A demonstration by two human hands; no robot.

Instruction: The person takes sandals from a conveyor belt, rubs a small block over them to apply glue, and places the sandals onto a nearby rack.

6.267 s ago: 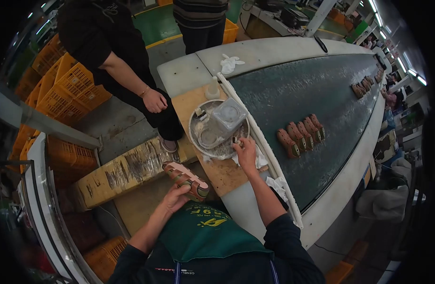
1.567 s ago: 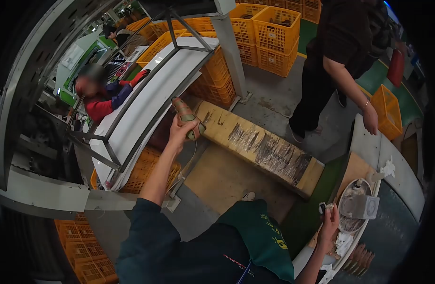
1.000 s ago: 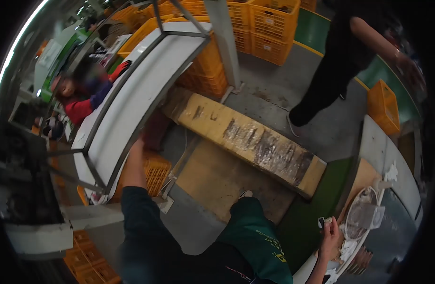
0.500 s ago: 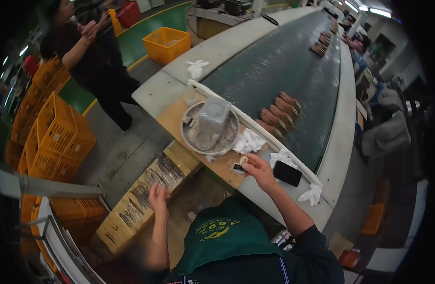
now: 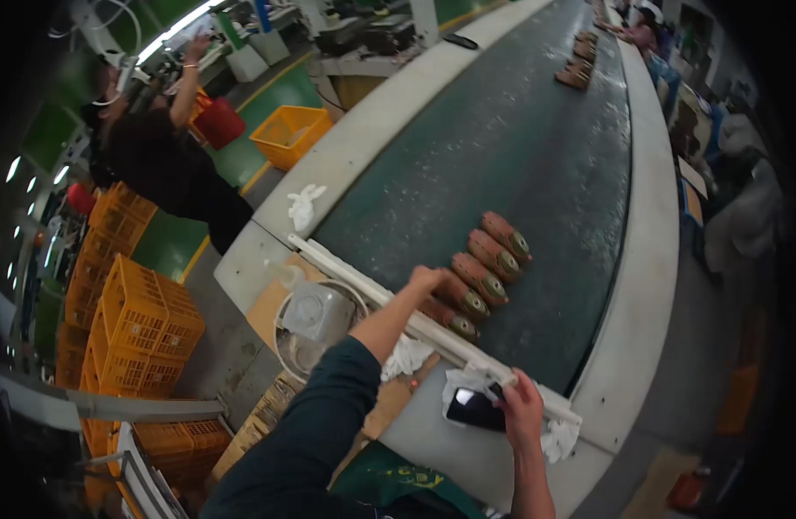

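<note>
My left hand (image 5: 427, 278) reaches over the white rail (image 5: 437, 334) onto the green conveyor belt (image 5: 502, 156). Its fingers are closed on one reddish-brown shoe (image 5: 458, 294) in a row of several, each with a greenish oval end facing right. The fingertips are partly hidden. Beside the black phone (image 5: 478, 409), my right hand (image 5: 523, 405) is closed with its fingertips pinched, a small dark bit showing at them; what it holds I cannot make out. White cloth (image 5: 467, 379) lies around the phone, close to that hand.
A round basin (image 5: 281, 342) holding a clear plastic container (image 5: 318, 310) stands left of my left arm. Orange crates (image 5: 147, 316) are stacked on the left, near a person in dark clothes (image 5: 169, 164). More brown shoes (image 5: 576, 69) sit farther up the belt.
My left hand has gone from low on the left, where it was open, to the shoes on the belt. The right hand has moved right, past the phone. The view has shifted.
</note>
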